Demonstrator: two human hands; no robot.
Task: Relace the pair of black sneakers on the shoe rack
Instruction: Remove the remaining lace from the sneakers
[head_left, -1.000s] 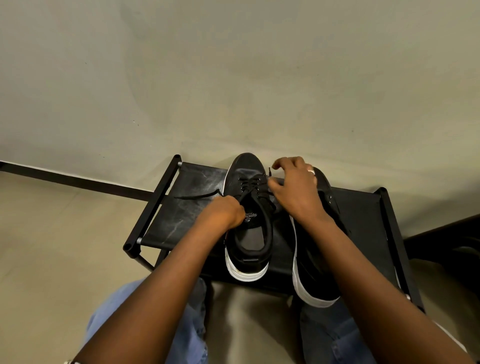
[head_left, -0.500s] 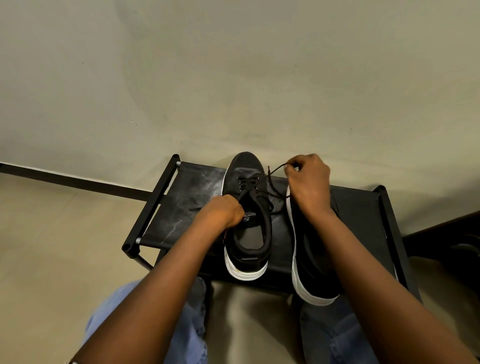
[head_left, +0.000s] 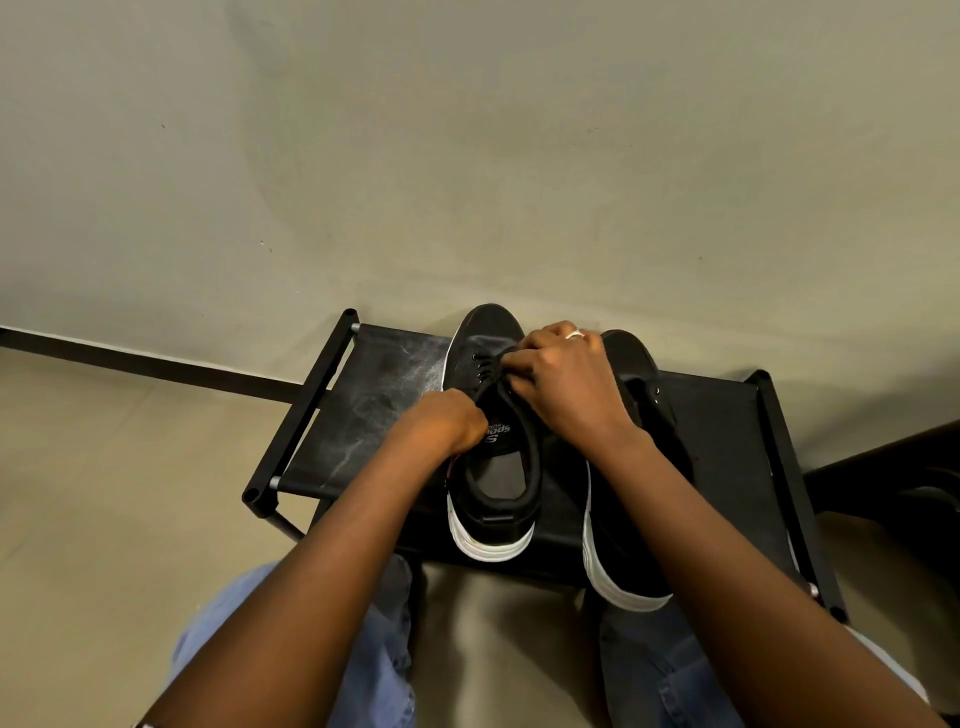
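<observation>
The right hand (head_left: 566, 379) is pinching the black lace (head_left: 487, 368) with curled fingertips, just over the eyelets of the left sneaker (head_left: 493, 483). One ring (head_left: 574, 335) is showing on a finger. The left hand (head_left: 447, 421) is curling tight against the left edge of the same sneaker beside the tongue, gripping it there; its fingertips are hiding underneath. Both sneakers are sitting side by side on the shoe rack (head_left: 363, 405), toes pointing at the wall (head_left: 467, 156) and white-soled heels hanging toward the person. The right forearm is crossing over the right sneaker (head_left: 623, 545) and covering much of its middle, while the right hand is blocking the left sneaker's upper eyelets. Blue jeans (head_left: 384, 665) are showing below the rack, above the tan floor (head_left: 104, 493). Counted: two hands, two sneakers, one rack, one ring.
</observation>
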